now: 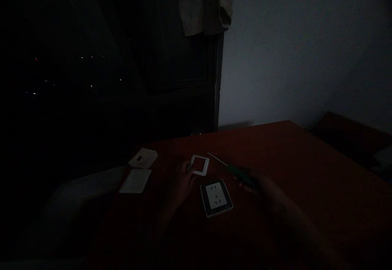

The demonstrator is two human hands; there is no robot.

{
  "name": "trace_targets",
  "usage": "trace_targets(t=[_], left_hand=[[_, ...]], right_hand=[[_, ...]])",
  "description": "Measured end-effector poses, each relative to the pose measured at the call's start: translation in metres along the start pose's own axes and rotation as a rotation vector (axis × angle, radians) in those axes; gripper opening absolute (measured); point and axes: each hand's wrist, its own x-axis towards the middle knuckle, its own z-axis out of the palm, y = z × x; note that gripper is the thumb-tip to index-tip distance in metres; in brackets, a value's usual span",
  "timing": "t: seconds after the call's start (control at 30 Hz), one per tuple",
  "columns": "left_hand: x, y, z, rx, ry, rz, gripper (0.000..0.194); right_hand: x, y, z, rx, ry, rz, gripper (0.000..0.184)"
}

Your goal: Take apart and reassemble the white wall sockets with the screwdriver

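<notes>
The scene is very dark. My left hand [181, 183] rests on a red table [306, 172], its fingertips touching the near left corner of a white square frame [200, 165]. My right hand [260, 188] is closed round the green handle of a screwdriver [235, 171], whose thin shaft points up and left toward the frame. Between the two hands lies a wall socket [216, 197] with a white face and a dark rim.
Two white cover plates lie at the table's left: one farther back [143, 158], one nearer [135, 181]. A pale cloth [206, 4] hangs from a dark door at the top. A light wall stands behind the table.
</notes>
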Motion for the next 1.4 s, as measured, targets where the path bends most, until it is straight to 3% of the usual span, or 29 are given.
trace_targets(t=[0.13,0.27,0.5,0.63,0.77,0.9,1.0,1.13,1.4], left_hand=[[0.011,-0.016,0.013,0.033,0.017,-0.005,0.019],[0.008,-0.014,0.008,-0.01,-0.004,-0.005,0.005],[-0.01,0.033,-0.023,-0.262,-0.103,-0.058,0.009],[-0.031,0.062,-0.023,-0.332,-0.175,-0.057,0.004],[-0.047,0.076,-0.007,-0.346,-0.253,-0.062,0.012],[-0.052,0.076,0.006,-0.331,-0.221,-0.1,0.021],[-0.054,0.071,0.01,-0.354,-0.162,-0.134,0.041],[-0.057,0.062,0.016,-0.403,-0.147,-0.16,0.064],[-0.054,0.058,0.022,-0.487,-0.16,-0.156,0.073]], right_hand=[[0.002,0.024,-0.005,-0.036,-0.006,0.034,0.032],[0.0,0.032,-0.004,-0.137,-0.01,-0.033,0.031],[-0.007,0.041,0.003,-0.138,-0.067,-0.079,0.035],[-0.01,0.043,0.007,-0.165,-0.032,-0.076,0.038],[-0.012,0.044,0.015,-0.34,0.071,-0.082,0.031],[-0.008,0.047,0.018,-0.476,-0.002,-0.179,0.032],[-0.005,0.051,0.019,-0.546,-0.045,-0.229,0.036],[-0.004,0.053,0.022,-0.581,-0.036,-0.242,0.04],[-0.008,0.052,0.028,-0.558,-0.025,-0.276,0.047]])
